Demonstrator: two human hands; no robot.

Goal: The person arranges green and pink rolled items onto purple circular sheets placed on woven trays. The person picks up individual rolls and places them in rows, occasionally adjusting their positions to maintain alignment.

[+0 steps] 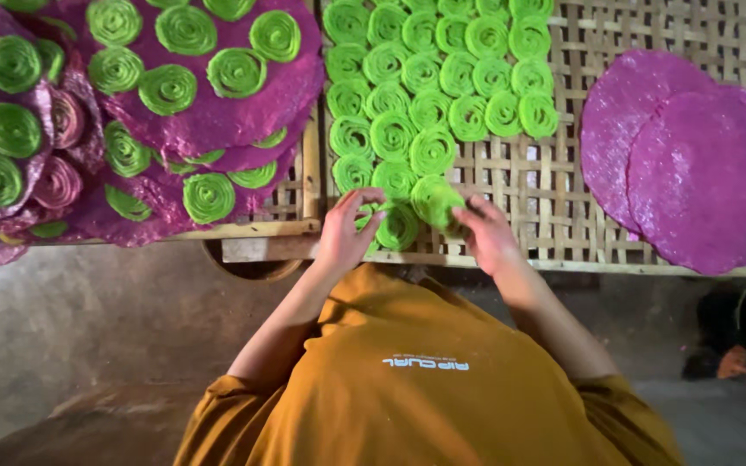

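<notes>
— Our right hand (pixel 487 231) grips a green coil (pixel 436 204) over the tray's (pixel 563 207) near edge; left hand (pixel 344 231) half-open by coil rows (pixel 425 95)

— We'd best pinch lightly, setting it flat beside its neighbours

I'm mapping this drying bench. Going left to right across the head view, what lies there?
Purple sheets topped with green spirals → left hand → green spiral in the right hand → right hand → bare bamboo rack → two plain purple discs.
</notes>
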